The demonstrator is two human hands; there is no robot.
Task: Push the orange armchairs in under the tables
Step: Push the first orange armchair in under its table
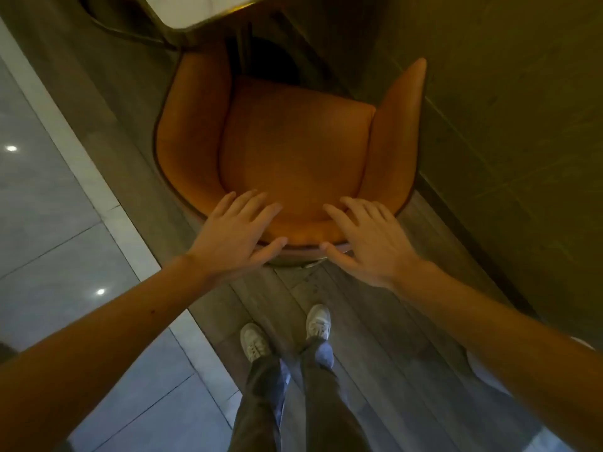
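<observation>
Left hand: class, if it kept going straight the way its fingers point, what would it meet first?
The left hand lies open on the armchair's backrest; straight ahead its fingers would probably cross the seat cushion first, though depth is unclear.

No readable text, label, brand, number or sign is showing anywhere in this view: nothing legible is appearing on the orange armchair (293,148), nor on the white shoes (318,321) standing just behind it on the floor.
</observation>
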